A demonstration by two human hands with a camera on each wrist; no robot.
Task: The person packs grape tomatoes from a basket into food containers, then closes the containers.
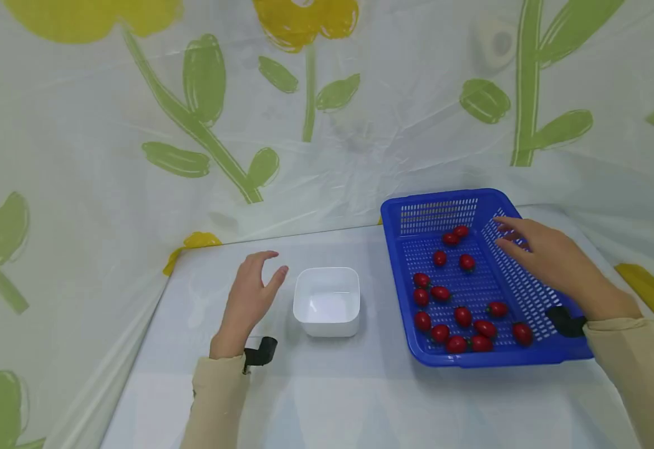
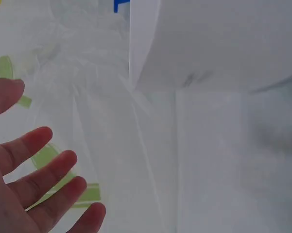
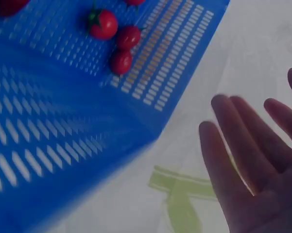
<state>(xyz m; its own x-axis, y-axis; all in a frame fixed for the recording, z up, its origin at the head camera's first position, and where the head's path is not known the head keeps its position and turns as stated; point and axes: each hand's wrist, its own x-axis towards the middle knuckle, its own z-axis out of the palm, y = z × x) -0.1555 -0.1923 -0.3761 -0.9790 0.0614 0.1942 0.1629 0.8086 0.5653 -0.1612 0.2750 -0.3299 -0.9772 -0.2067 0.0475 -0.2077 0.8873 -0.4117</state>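
Right grip [image 1: 557, 265] near basket [image 1: 472, 360]; flowered sheet [image 1: 411, 118] behind table [image 1: 338, 386].

White table [image 1: 327, 386]; atop it, white container [image 1: 329, 328], blue basket [image 1: 472, 360]

Basket: blue plastic basket [image 1: 394, 268], rectangular with slotted walls and a solid rim, upright on the right of the counter [image 1: 315, 386].
Tomatoes: small, red, oval tomatoes [image 1: 463, 317], about fifteen in view, lying loose on the basket floor; most gather toward the near and left parts, with a pair at the far wall. Some have green caps.
White container: square container [image 1: 329, 328] with rounded corners, upright left of the basket and apart from it, its glossy floor showing.
Left hand: hand [image 1: 248, 296] just left of the container, fingers loosely bent.
Right hand: hand [image 1: 557, 255] by the basket's right wall.
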